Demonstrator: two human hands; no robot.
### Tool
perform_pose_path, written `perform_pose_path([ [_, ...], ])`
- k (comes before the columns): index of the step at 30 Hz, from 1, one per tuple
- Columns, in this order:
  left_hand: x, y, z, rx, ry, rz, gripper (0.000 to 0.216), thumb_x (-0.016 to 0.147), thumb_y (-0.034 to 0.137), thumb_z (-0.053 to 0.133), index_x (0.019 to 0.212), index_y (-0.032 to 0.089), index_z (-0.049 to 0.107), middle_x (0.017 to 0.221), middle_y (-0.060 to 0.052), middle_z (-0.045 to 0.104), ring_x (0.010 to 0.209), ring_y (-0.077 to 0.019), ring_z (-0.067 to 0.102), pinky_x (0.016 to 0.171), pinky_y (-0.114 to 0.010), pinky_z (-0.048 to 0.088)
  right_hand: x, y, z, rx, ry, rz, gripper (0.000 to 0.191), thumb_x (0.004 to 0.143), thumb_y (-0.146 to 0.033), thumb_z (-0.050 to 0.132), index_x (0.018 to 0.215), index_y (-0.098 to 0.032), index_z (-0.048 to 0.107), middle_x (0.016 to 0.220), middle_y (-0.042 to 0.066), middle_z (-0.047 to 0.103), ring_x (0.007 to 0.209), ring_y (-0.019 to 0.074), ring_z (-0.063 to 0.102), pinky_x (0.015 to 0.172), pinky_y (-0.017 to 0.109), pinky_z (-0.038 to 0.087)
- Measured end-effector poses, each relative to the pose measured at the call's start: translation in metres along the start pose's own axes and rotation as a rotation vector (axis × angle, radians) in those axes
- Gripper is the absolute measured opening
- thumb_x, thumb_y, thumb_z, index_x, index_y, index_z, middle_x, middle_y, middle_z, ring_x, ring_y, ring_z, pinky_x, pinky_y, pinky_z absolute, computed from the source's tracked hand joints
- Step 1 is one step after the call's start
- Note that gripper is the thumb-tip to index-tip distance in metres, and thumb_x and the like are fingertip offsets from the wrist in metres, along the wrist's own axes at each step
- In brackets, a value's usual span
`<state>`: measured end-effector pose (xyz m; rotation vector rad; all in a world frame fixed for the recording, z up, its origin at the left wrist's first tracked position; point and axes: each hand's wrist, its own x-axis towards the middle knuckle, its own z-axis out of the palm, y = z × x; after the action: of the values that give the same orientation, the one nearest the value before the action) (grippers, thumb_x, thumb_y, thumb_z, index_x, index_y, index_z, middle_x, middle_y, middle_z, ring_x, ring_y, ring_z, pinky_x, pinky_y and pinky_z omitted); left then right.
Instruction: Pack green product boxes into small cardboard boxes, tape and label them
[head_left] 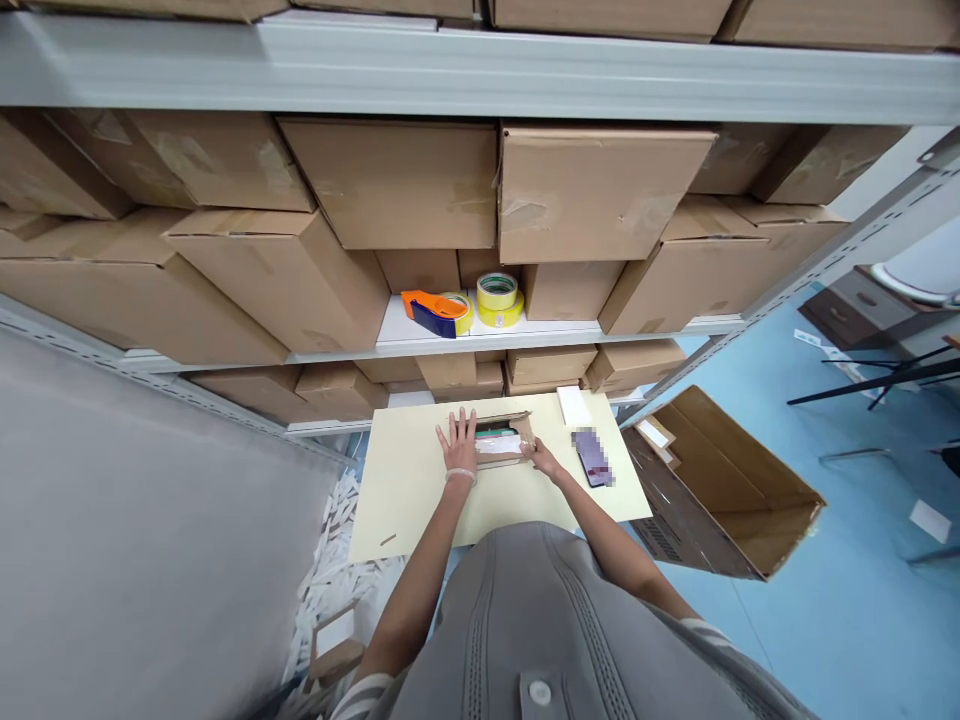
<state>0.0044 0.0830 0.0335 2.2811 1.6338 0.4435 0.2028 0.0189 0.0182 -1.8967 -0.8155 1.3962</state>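
Note:
A small open cardboard box (501,443) lies on the pale yellow table (409,490), with something green and white inside it. My left hand (458,444) rests flat on the box's left end, fingers stretched out. At the right end, my right hand (538,456) pinches the box's edge or flap.
A purple phone (592,457) and a white pad (574,405) lie to the right on the table. An orange tape dispenser (436,311) and yellow tape rolls (499,298) sit on the shelf among cardboard boxes (592,195). An open large carton (731,488) stands on the blue floor at right.

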Motion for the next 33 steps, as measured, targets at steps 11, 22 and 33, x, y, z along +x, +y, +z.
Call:
perform_pose_path([
  [11,-0.042,-0.006,0.046,-0.032,-0.048,0.059,0.058,0.095,0.036,0.034,0.151,0.021,0.026,0.157,-0.008,0.025,0.147,-0.0263,0.014,0.118,-0.055,0.001,-0.004,0.013,0.005,-0.038,0.063,-0.055,0.050,0.084,-0.043,0.055,0.129,-0.021,0.050,0.127,0.010,0.061,0.114,0.0245,0.059,0.095,0.041,0.048],
  [22,-0.035,-0.008,0.051,-0.027,-0.026,0.088,0.063,0.092,0.032,0.042,0.151,0.021,0.023,0.158,-0.007,0.024,0.147,-0.0252,0.013,0.120,-0.051,0.001,-0.020,-0.114,0.017,-0.427,0.416,-0.697,0.053,0.090,-0.027,0.042,0.142,-0.018,0.037,0.139,0.014,0.047,0.130,0.0280,0.043,0.108,0.043,0.036],
  [33,-0.040,-0.012,0.057,0.012,-0.002,0.088,0.069,0.090,0.027,0.044,0.153,0.023,0.014,0.159,-0.004,0.020,0.147,-0.0251,0.013,0.120,-0.052,0.006,0.024,-0.310,0.072,-0.714,0.306,-1.155,0.045,0.097,-0.041,0.037,0.126,-0.010,0.051,0.122,0.019,0.058,0.117,0.0301,0.050,0.101,0.046,0.038],
])
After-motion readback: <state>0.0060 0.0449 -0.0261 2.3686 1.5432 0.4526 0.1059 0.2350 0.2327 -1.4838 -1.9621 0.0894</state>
